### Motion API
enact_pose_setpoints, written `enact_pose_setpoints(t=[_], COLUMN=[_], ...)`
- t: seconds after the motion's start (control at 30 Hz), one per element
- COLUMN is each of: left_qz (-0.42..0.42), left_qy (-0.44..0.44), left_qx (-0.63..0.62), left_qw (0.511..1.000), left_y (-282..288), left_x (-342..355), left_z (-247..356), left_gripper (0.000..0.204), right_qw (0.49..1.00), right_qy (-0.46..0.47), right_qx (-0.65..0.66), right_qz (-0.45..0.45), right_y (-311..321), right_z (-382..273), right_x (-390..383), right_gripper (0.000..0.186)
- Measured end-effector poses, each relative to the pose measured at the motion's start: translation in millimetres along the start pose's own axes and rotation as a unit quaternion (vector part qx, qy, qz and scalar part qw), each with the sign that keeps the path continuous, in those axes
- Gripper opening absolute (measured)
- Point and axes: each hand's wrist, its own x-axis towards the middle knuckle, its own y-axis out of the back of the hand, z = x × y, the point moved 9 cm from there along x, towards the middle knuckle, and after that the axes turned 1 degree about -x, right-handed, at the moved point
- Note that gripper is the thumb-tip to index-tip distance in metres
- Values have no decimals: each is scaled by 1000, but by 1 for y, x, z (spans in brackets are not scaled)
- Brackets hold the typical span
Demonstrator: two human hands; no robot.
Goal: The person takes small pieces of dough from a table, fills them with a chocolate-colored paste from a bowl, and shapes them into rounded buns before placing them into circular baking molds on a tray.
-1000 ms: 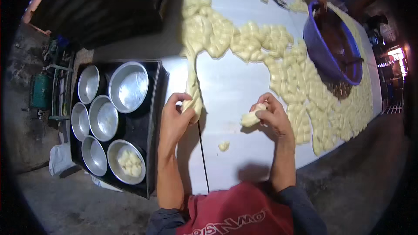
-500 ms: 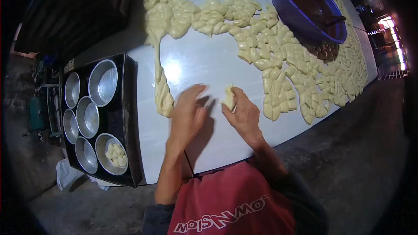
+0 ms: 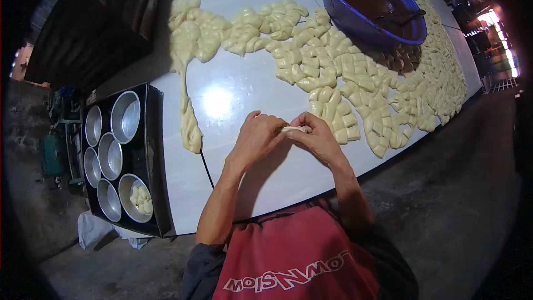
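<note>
Both hands meet over the white glossy counter (image 3: 233,94): the left hand (image 3: 256,140) and the right hand (image 3: 315,138) pinch a small pale piece of dough (image 3: 295,129) between their fingertips, held just above the surface. Cut pale dough pieces (image 3: 333,72) lie spread beyond them, beside a blue plastic basin of brown filling (image 3: 369,0). Left of the counter, round metal tins (image 3: 111,150) sit in a black tray (image 3: 158,189).

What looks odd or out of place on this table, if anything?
Little stands out. One stray strip of dough trails toward the table's near edge, apart from the main spread of cut dough pieces. Of the round tins in the black tray, only the nearest tin holds dough.
</note>
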Motion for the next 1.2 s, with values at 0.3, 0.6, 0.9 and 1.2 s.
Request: enact_pose_setpoints(t=[0.3,0.6,0.9,1.2], left_qz=[124,153,174,167], left_qy=[53,101,97,112], left_qx=[66,111,-90,-228], left_qw=[989,977,976,953], left_y=[8,-20,-9,-19], left_x=[-9,-6,18,51], left_z=[19,3,45,57], left_gripper=[19,34,81,43], right_qw=[993,974,955,975], right_qy=[-32,8,-7,172], right_qx=[100,159,278,-70], right_qz=[-56,-162,-101,126], right_y=[9,26,62,121], right_z=[-2,-23,-16,-48], right_x=[10,6,12,-10], right_gripper=[18,13,42,40])
